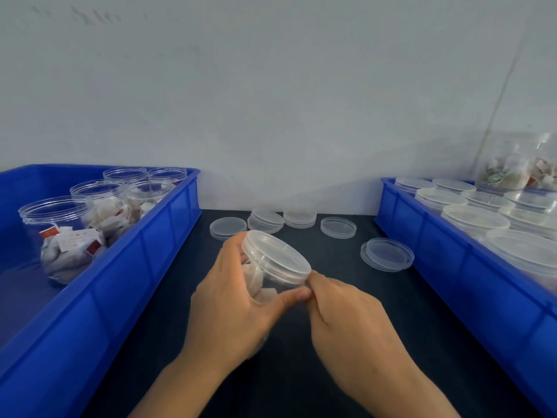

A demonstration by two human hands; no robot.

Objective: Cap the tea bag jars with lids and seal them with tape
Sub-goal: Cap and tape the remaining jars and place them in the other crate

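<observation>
1. Clear plastic tea bag jar, lidded with a round translucent lid, held tilted above the dark tabletop.
2. Gripped round the body by the left hand; right hand pinching at the lid's rim.
3. Capping looks finished; sealing apparently in hand, no tape discernible.
4. Next: wrapping tape round the seam.
5. Flanked by blue plastic bins: uncapped jars left, capped jars right.

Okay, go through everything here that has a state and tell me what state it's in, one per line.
Held jar: capped, tilted, gripped by left hand.
Right hand: fingers pinching at the lid's edge.
Jars in left bin: open, uncapped.
Jars in right bin: capped.
Loose lids: lying on table.
</observation>
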